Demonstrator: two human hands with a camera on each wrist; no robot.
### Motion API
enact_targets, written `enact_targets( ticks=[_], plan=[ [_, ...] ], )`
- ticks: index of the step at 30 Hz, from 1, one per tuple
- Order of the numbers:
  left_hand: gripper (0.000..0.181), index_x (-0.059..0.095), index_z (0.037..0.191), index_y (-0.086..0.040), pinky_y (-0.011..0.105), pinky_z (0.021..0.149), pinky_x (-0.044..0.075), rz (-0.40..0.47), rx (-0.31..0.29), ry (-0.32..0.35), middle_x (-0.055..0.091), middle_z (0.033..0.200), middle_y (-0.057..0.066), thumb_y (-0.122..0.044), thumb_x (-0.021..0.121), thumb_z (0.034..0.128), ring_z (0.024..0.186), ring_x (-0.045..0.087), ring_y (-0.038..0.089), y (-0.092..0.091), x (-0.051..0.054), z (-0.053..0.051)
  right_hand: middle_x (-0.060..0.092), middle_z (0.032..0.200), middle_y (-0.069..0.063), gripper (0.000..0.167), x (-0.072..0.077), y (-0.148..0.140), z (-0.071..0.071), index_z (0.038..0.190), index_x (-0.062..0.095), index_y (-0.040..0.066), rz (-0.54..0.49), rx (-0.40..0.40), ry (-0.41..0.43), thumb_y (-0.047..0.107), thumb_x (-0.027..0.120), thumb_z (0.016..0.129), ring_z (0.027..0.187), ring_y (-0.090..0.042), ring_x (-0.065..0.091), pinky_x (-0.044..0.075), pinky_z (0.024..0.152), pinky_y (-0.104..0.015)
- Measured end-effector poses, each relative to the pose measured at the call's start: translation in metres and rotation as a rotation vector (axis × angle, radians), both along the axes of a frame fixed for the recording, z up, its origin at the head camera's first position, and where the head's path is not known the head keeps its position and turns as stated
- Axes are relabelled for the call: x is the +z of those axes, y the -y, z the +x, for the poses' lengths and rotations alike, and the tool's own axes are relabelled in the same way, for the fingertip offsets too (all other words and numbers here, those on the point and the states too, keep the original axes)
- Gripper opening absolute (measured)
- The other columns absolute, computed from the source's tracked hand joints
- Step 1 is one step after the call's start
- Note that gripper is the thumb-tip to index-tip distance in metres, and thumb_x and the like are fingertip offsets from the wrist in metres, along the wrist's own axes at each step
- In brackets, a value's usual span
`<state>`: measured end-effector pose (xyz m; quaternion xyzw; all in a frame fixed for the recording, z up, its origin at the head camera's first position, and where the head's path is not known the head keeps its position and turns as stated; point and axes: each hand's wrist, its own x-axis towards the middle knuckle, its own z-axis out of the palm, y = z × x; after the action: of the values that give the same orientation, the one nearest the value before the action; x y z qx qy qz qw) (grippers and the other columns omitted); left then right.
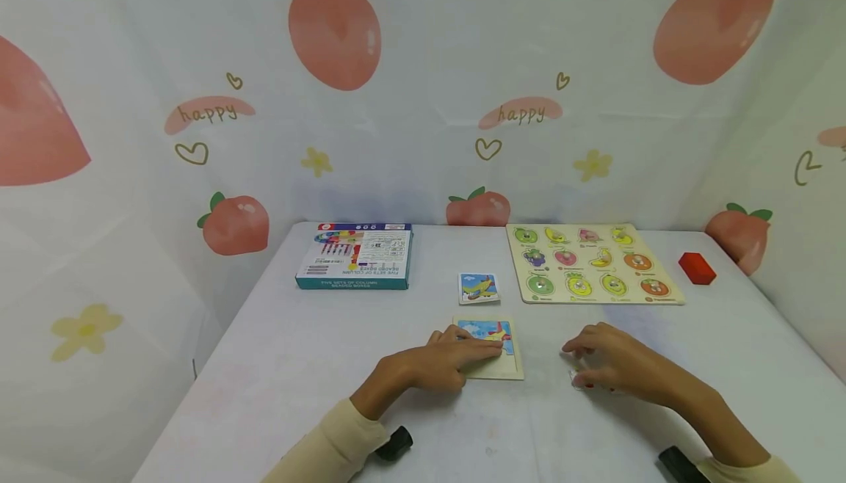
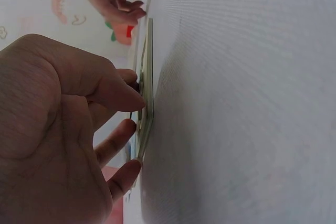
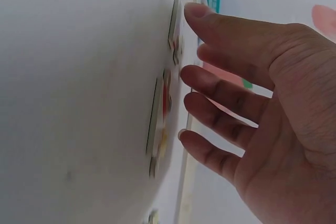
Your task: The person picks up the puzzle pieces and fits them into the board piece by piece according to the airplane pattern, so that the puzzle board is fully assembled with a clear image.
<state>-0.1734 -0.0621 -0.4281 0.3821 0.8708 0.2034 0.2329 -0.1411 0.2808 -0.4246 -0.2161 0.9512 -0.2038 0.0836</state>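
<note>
In the head view my left hand (image 1: 444, 360) rests on a small wooden puzzle board (image 1: 496, 370) with an airplane picture, its fingers lying across the picture. The left wrist view has the same hand (image 2: 63, 108) at the edge of the thin board (image 2: 149, 77). To the right, my right hand (image 1: 617, 365) hovers with relaxed, bent fingers over small puzzle pieces (image 1: 576, 379), partly hidden beneath it. Several flat pieces (image 3: 155, 121) lie on the table beside the fingertips of my right hand (image 3: 262, 93), with nothing held.
Behind the board lies a small airplane picture card (image 1: 479, 288). A teal-edged box (image 1: 355, 257) is at the back left. At the back right are a fruit board (image 1: 584, 263) and a red block (image 1: 697, 269). A peach-print cloth (image 1: 410, 138) hangs behind the table (image 1: 264, 395).
</note>
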Motion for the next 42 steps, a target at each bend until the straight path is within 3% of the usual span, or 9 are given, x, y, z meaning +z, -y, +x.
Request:
enact_targets(
  ticks=[5,13,22,32,38,42],
  plan=[
    [0.084,0.046,0.161,-0.038,0.030,0.100,0.033,-0.008,0.006,0.000,0.046,0.163,-0.013,-0.001,0.057,0.0868,0.142,0.034,0.020,-0.001,0.003,0.001,0.066,0.103,0.019,0.044,-0.001,-0.012,0.007,0.115,0.080,0.020,0.012,0.005,-0.021,0.048,0.088,0.082,0.097,-0.004,0.053,0.051,0.083,-0.029],
    [0.086,0.044,0.162,-0.040,0.035,0.105,0.031,0.018,0.012,0.005,0.044,0.165,-0.012,-0.002,0.056,0.0859,0.146,0.031,0.024,0.000,-0.008,-0.003,0.063,0.103,0.020,0.041,-0.003,-0.025,0.017,0.111,0.080,0.022,-0.019,0.016,-0.081,0.048,0.089,0.081,0.097,-0.004,0.052,0.048,0.082,-0.030],
    [0.082,0.046,0.161,-0.039,0.035,0.104,0.033,-0.004,0.020,0.011,0.043,0.165,-0.015,-0.004,0.058,0.0877,0.148,0.031,0.024,0.000,0.001,0.000,0.062,0.102,0.023,0.028,-0.007,-0.028,0.019,0.106,0.081,0.030,-0.051,0.045,-0.149,0.045,0.087,0.084,0.098,-0.001,0.051,0.048,0.083,-0.030],
    [0.083,0.046,0.161,-0.038,0.035,0.102,0.034,0.015,0.012,0.006,0.043,0.166,-0.013,-0.004,0.057,0.0866,0.146,0.033,0.024,0.001,-0.002,-0.001,0.060,0.100,0.025,0.022,-0.007,-0.025,0.017,0.103,0.081,0.035,-0.021,0.044,-0.116,0.046,0.086,0.085,0.098,0.000,0.052,0.049,0.085,-0.031],
    [0.082,0.045,0.162,-0.031,0.030,0.098,0.034,0.023,0.003,-0.007,0.043,0.166,-0.013,0.003,0.058,0.0891,0.145,0.036,0.017,0.003,0.004,-0.001,0.061,0.098,0.025,0.020,-0.006,-0.023,0.015,0.102,0.080,0.030,-0.021,0.075,-0.121,0.041,0.086,0.086,0.096,0.000,0.054,0.051,0.084,-0.030],
    [0.076,0.045,0.163,-0.028,0.033,0.104,0.036,0.027,0.017,-0.027,0.043,0.166,-0.012,0.004,0.057,0.0946,0.148,0.038,0.017,0.004,0.007,-0.001,0.060,0.096,0.025,0.017,-0.004,-0.021,0.014,0.099,0.080,0.030,-0.017,0.081,-0.114,0.040,0.086,0.087,0.092,0.002,0.053,0.051,0.081,-0.028]
  ],
)
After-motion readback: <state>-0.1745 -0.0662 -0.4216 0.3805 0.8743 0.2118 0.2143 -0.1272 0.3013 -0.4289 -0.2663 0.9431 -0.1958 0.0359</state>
